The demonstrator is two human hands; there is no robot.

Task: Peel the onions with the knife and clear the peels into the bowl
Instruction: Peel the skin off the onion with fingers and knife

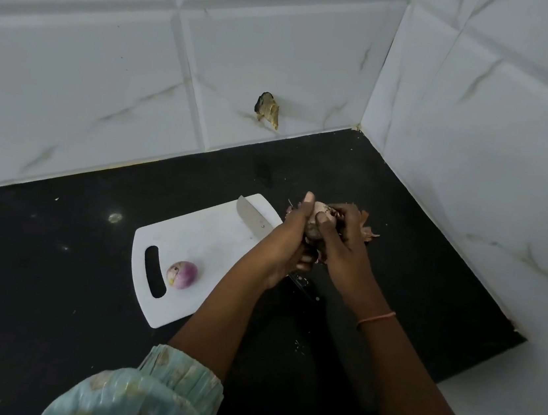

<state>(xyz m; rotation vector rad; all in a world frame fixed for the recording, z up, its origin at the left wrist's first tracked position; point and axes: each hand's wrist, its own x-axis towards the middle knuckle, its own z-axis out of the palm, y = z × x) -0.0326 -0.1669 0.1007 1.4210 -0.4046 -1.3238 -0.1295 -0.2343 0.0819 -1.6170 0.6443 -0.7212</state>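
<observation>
Both hands are up over the black countertop (51, 266), wrapped around one onion (316, 219). The left hand (291, 240) grips it from the left, thumb pointing up; the right hand (345, 233) pinches papery peels (368, 232) off its far right side. One knife (252, 218) lies on the white cutting board (206, 244), blade tip aimed far-left, long axis diagonal. A second, peeled purple onion (182, 274) sits near the board's handle slot.

Black stone countertop (51, 266) fills lower frame, meeting tiled walls in the upper-right corner. White cutting board (198, 253) lies flat on it, centre frame, handle slot toward lower left. Pale crumbs scattered on the dark surface lower right of the board.
</observation>
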